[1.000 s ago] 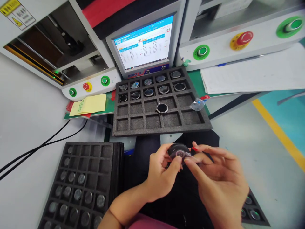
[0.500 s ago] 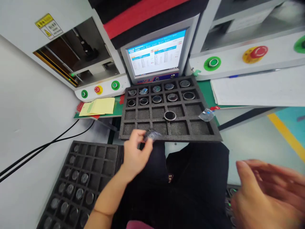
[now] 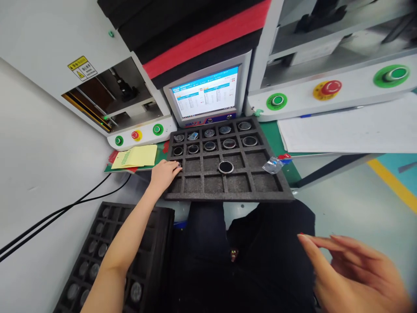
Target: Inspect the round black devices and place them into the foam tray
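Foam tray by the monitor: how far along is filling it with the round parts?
Done: the foam tray has its two back rows filled, plus one ring in row three. In hand: the left hand sets a part in row three's left cell. Left: the other cells are bare; the right hand holds nothing.

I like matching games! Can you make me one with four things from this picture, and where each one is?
Things:
1. left hand
2. right hand
3. yellow paper
4. screen

Places:
A. behind the foam tray, lit up blue and white
B. low at the right, fingers spread, holding nothing
C. flat by the tray's left side, under the small buttons
D. at the tray's left edge, on a round part

Pairs: 1-D, 2-B, 3-C, 4-A
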Motion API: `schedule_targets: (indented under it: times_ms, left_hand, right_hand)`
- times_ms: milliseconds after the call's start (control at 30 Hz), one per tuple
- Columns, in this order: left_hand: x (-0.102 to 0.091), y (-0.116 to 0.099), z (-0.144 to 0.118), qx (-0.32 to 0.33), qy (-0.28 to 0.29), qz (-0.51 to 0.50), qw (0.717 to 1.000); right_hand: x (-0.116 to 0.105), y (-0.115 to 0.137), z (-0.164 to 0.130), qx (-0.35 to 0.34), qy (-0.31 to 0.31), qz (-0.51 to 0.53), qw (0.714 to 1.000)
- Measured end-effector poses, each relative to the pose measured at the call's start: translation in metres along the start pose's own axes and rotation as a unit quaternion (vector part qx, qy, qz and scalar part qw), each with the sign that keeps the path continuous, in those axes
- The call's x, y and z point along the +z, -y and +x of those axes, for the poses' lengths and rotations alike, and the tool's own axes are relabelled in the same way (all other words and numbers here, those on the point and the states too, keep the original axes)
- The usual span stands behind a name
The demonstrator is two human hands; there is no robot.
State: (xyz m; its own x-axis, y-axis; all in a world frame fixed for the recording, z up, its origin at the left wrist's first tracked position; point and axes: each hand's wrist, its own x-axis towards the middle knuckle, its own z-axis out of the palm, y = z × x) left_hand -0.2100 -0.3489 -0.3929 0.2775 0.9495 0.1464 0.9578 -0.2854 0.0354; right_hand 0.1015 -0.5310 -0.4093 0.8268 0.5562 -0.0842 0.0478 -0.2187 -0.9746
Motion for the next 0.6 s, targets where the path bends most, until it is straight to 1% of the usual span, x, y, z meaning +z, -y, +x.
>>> schedule_targets:
  times_ms: [100, 167, 233, 333, 400, 433, 500, 533, 600]
  left_hand:
    - [-0.011, -0.009, -0.001, 0.013, 0.031, 0.002, 0.999]
    - [-0.017, -0.026, -0.001, 0.014, 0.036, 0.001, 0.999]
    - [-0.018, -0.055, 0.001, 0.021, 0.034, -0.007, 0.999]
    - [-0.013, -0.107, 0.011, 0.045, 0.041, -0.035, 0.997]
    - [-0.009, -0.139, 0.021, 0.023, 0.057, -0.062, 0.996]
    - [-0.007, -0.15, 0.025, 0.002, 0.064, -0.076, 0.995]
    - [-0.004, -0.165, 0.034, -0.035, 0.07, -0.102, 0.992]
    - [-0.003, -0.168, 0.038, -0.044, 0.07, -0.117, 0.99]
    - [-0.001, -0.166, 0.043, -0.055, 0.067, -0.152, 0.984]
  right_hand:
    - [-0.003, 0.0, 0.005, 0.03, 0.003, 0.009, 1.0]
    - [-0.003, 0.0, 0.007, 0.048, 0.023, 0.012, 0.999]
    - [-0.002, 0.001, 0.007, 0.045, 0.043, 0.016, 0.998]
    - [-0.003, 0.0, 0.005, 0.011, 0.064, 0.027, 0.998]
    - [-0.007, -0.003, 0.006, -0.021, 0.069, 0.03, 0.997]
    - [-0.009, -0.005, 0.007, -0.034, 0.071, 0.031, 0.996]
    - [-0.014, -0.01, 0.01, -0.051, 0.07, 0.035, 0.996]
    - [-0.017, -0.012, 0.012, -0.054, 0.072, 0.039, 0.995]
    - [-0.023, -0.016, 0.015, -0.05, 0.077, 0.046, 0.995]
